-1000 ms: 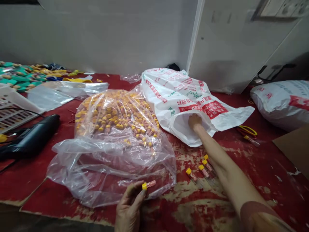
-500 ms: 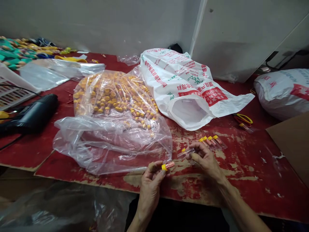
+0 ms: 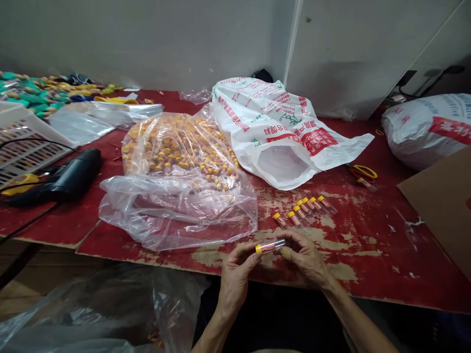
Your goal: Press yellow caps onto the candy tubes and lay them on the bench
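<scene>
A yellow-capped clear tube [image 3: 270, 246] is held above the near edge of the red counter [image 3: 415, 250].
The capped end is pinched between thumb and fingers of the left hand [image 3: 235, 277], the clear end likewise by the right hand [image 3: 305, 257]; both hands are nearly closed. Just beyond, similar tubes [image 3: 295, 220] are laid side by side; yellow-capped pieces [image 3: 172, 147] are held in a clear plastic bag [image 3: 176, 215] left of a printed white sack [image 3: 253, 117].
</scene>
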`<state>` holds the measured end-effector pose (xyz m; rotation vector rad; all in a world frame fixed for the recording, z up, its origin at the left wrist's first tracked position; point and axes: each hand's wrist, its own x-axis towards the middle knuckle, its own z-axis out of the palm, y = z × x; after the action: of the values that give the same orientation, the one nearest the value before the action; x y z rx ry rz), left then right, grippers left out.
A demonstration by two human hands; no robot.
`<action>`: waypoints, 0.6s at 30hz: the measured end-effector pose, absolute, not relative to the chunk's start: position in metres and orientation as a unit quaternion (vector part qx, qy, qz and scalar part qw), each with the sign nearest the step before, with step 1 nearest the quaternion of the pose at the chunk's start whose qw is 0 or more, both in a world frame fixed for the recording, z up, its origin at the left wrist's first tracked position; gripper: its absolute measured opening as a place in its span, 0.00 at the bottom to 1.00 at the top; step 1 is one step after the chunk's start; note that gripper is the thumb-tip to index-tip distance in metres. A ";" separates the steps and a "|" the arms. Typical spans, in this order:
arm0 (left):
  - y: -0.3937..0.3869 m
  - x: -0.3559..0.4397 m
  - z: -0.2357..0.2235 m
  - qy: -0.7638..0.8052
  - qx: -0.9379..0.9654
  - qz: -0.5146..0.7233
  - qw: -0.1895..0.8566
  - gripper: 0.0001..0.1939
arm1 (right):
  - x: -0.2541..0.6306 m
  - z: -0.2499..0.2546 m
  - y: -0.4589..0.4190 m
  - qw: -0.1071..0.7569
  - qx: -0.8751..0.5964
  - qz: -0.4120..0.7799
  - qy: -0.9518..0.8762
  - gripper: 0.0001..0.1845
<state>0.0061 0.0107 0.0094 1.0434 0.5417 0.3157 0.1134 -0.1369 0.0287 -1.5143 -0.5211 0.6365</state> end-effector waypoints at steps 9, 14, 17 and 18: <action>0.014 0.002 0.006 0.234 0.559 0.161 0.779 0.10 | 0.113 0.028 -0.147 0.469 -0.804 0.170 -0.322 0.17; 0.017 0.003 0.007 0.241 0.547 0.154 0.786 0.10 | 0.108 0.035 -0.149 0.478 -0.787 0.198 -0.336 0.11; 0.018 0.003 0.008 0.237 0.551 0.150 0.786 0.10 | 0.107 0.031 -0.149 0.435 -0.813 0.191 -0.337 0.13; 0.019 0.003 0.009 0.234 0.554 0.148 0.785 0.10 | 0.107 0.030 -0.149 0.427 -0.818 0.186 -0.337 0.15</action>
<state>0.0028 0.0190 0.0086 1.1948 0.5048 0.3195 0.1067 -0.1490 0.0299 -2.0436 -0.8426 0.4659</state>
